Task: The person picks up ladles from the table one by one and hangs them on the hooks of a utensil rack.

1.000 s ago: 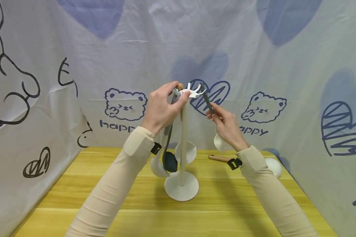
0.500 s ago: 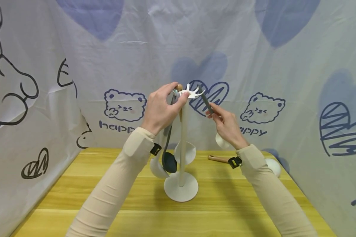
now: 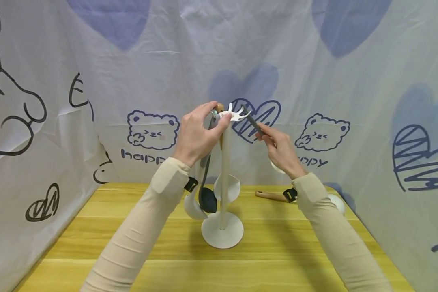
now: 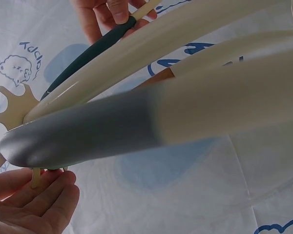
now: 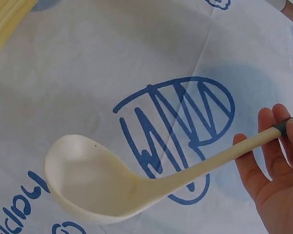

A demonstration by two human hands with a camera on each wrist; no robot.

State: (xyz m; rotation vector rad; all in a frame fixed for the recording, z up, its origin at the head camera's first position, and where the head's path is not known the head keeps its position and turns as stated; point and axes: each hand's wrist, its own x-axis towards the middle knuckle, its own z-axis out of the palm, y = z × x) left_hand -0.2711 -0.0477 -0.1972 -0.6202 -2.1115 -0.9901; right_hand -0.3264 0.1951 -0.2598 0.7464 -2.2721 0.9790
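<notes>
My left hand (image 3: 197, 132) holds the top of a white utensil stand (image 3: 224, 174), with the thumb on its hook ring (image 3: 237, 115). My right hand (image 3: 282, 150) pinches a white ladle (image 5: 93, 180) by its dark grey-green handle (image 3: 254, 123). The handle's end is up at the right-hand hooks; whether it is on one I cannot tell. The ladle's bowl hangs low, mostly behind my right hand in the head view. On the stand hang a black ladle (image 3: 207, 200), a white utensil (image 3: 193, 207) and a white-bowled one (image 3: 230, 188) behind the pole.
The stand's round base (image 3: 222, 230) rests on a yellow wood-grain table (image 3: 190, 267). Behind my right wrist lies a utensil with a wooden handle (image 3: 268, 195); a white rounded piece (image 3: 337, 203) is at the right. A printed curtain (image 3: 204, 52) encloses the back and sides.
My right hand has shifted slightly right and tilted the ladle more, so its bowl has swung right behind the hand. My left hand keeps its hold on the stand.
</notes>
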